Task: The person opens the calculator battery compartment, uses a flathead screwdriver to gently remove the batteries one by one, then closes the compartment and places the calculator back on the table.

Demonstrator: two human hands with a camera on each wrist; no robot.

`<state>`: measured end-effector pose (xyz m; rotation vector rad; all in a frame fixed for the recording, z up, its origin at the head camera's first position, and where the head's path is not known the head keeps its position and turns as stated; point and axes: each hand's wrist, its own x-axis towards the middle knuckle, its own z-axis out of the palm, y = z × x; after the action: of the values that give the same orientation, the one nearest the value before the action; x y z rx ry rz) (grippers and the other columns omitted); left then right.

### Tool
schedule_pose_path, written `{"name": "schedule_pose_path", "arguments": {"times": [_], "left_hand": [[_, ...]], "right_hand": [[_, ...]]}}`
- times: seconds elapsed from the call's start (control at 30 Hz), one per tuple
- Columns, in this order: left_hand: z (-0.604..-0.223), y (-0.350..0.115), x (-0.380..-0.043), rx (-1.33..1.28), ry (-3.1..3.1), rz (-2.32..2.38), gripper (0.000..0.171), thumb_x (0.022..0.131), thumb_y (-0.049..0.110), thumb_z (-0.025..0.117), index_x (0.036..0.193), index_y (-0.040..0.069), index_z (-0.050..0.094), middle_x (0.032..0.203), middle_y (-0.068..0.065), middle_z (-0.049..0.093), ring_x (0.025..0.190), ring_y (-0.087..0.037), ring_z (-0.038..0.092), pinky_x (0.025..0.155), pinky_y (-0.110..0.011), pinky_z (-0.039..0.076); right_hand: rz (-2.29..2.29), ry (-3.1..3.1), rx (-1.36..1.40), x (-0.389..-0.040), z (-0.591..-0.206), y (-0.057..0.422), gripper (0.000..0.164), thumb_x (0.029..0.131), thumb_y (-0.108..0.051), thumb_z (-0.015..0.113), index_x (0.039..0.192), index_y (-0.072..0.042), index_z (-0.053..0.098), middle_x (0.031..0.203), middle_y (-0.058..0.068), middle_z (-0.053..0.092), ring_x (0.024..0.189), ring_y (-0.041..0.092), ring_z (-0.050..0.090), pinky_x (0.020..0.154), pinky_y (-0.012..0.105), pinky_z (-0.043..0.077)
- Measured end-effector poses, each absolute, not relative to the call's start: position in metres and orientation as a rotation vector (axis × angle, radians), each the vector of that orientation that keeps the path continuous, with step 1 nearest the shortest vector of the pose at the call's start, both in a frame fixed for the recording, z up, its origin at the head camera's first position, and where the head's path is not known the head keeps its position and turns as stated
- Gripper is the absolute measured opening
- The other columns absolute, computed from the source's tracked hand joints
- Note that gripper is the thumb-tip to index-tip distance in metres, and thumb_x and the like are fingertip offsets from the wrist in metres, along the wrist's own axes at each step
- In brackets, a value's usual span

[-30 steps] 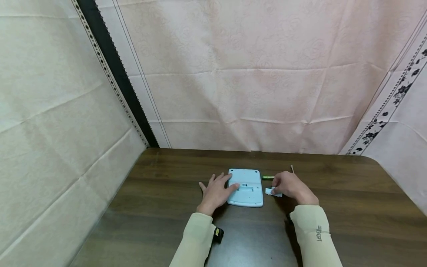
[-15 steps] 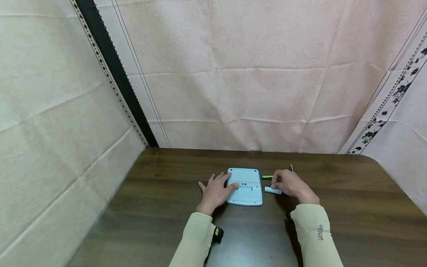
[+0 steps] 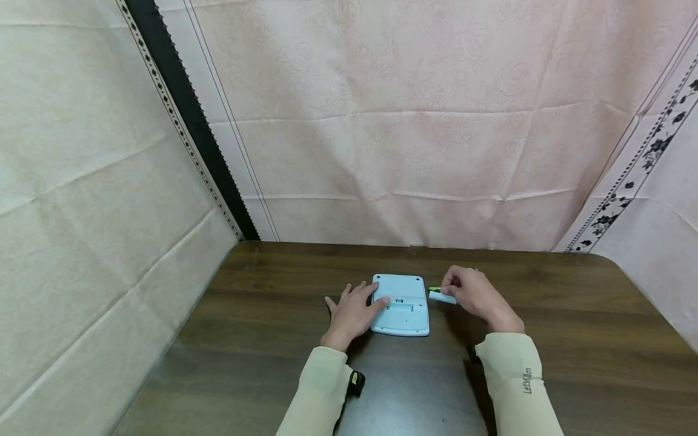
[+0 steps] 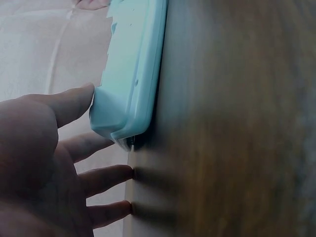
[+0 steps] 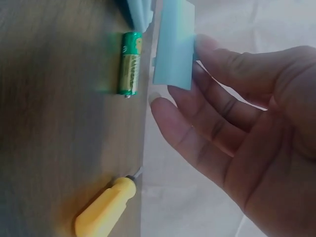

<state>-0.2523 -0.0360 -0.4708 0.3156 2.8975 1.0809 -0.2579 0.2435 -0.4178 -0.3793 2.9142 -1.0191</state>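
Observation:
A flat light-blue device lies back side up on the table, with a recessed compartment in its underside. My left hand steadies it from the left. Its thumb rests on the back and the other fingers spread straight at the edge and on the table, as the left wrist view shows beside the device. My right hand pinches a small light-blue battery cover between thumb and fingers, lifted off the table. Below the cover lies a green AA-size battery, just right of the device.
A yellow-handled screwdriver lies on the table near my right hand, mostly hidden in the head view. Pale cloth hangs behind the wooden table and on both sides.
My right hand has turned the battery cover and raised it, moving away from me and slightly left, toward the battery. The left hand and the device stay in place.

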Motion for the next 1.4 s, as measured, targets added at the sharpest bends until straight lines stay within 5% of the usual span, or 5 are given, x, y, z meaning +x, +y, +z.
{"name": "schedule_pose_path", "arguments": {"times": [0.37, 0.6, 1.4], "left_hand": [[-0.468, -0.04, -0.252, 0.314, 2.894, 1.097, 0.054, 0.11, 0.047, 0.053, 0.155, 0.018, 0.058, 0.161, -0.018, 0.048, 0.153, -0.048, 0.03, 0.112, -0.086, -0.001], [-0.468, -0.041, -0.252, 0.312, 2.903, 1.064, 0.052, 0.112, 0.046, 0.051, 0.154, 0.017, 0.059, 0.162, -0.019, 0.046, 0.154, -0.049, 0.028, 0.112, -0.086, 0.0], [-0.468, -0.042, -0.254, 0.303, 2.887, 1.046, 0.052, 0.112, 0.047, 0.05, 0.155, 0.018, 0.058, 0.164, -0.019, 0.044, 0.155, -0.049, 0.025, 0.111, -0.086, 0.0]], "right_hand": [[-1.046, 2.93, -0.423, -0.259, -0.411, 0.227, 0.008, 0.102, 0.001, 0.068, 0.097, -0.006, 0.067, 0.091, 0.006, 0.065, 0.085, 0.025, 0.058, 0.086, 0.05, 0.052], [-1.049, 2.936, -0.487, -0.26, -0.411, 0.21, 0.01, 0.102, -0.001, 0.068, 0.095, -0.007, 0.066, 0.089, 0.004, 0.064, 0.083, 0.022, 0.057, 0.074, 0.037, 0.05], [-1.054, 2.821, -0.601, -0.26, -0.42, 0.173, 0.01, 0.102, 0.001, 0.068, 0.096, -0.007, 0.067, 0.087, 0.002, 0.064, 0.079, 0.019, 0.058, 0.073, 0.036, 0.054]]}}
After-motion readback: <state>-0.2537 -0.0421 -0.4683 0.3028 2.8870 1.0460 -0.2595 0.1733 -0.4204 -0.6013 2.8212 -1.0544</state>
